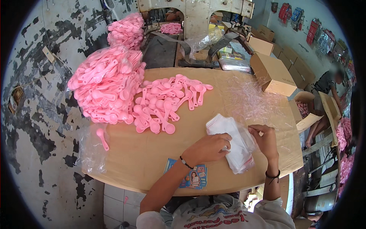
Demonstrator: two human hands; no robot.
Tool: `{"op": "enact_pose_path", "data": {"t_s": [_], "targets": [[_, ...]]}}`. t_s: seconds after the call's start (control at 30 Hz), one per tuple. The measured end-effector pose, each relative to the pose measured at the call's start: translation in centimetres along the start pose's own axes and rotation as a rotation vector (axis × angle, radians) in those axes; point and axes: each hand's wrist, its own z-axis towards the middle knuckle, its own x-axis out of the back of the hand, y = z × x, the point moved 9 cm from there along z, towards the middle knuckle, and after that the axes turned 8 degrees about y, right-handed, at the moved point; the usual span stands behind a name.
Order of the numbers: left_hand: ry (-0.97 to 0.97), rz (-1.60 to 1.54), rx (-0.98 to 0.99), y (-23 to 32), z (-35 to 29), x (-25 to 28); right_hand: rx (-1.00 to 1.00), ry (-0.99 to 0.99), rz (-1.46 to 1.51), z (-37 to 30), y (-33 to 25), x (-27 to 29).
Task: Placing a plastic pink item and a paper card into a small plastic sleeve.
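Note:
A stack of clear plastic bags lies on the paper-covered table before me. My left hand rests over the stack's left side, its fingers curled together; what they grip, if anything, is hidden. At the right edge of the stack, my right hand pinches the edge of a clear bag between thumb and finger. Under my left forearm sit blue printed cards, partly covered by the arm. Farther off, loose pink measuring spoons spread over the table. One single pink spoon lies on an empty clear bag at the left.
Big bags of pink spoons are piled at the left, against a peeling wall. Thin plastic strips lie at the far right. A cardboard box stands behind them. A machine rises beyond the table. Another person sits at the right.

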Motion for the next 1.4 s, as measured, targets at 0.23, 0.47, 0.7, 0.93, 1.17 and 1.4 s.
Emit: {"op": "enact_pose_path", "data": {"t_s": [0.23, 0.47, 0.7, 0.93, 1.17, 1.4], "targets": [[0.04, -0.003, -0.029, -0.7, -0.1, 0.1, -0.076, -0.037, -0.014, -0.3, 1.0, 0.3], [0.002, -0.094, 0.118, -1.7, 0.8, -0.1, -0.102, 0.106, 0.302, 1.9, -2.5, 1.6], [0.383, -1.014, 0.273, -3.1, 0.6, 5.4, -0.029, -0.081, 0.607, 3.1, -10.3, -4.7], [0.904, -1.174, 0.281, -6.0, -3.2, 13.6, 0.371, -0.66, 0.314, -4.5, -14.7, -11.3], [1.015, -0.966, 0.376, -7.1, -4.1, 13.8, 0.418, -0.949, 0.037, -7.9, -12.2, -14.6], [1.074, -0.969, 0.418, -6.6, -4.6, 14.1, 0.168, -0.5, 0.32, 3.8, -10.8, -9.4]]}}
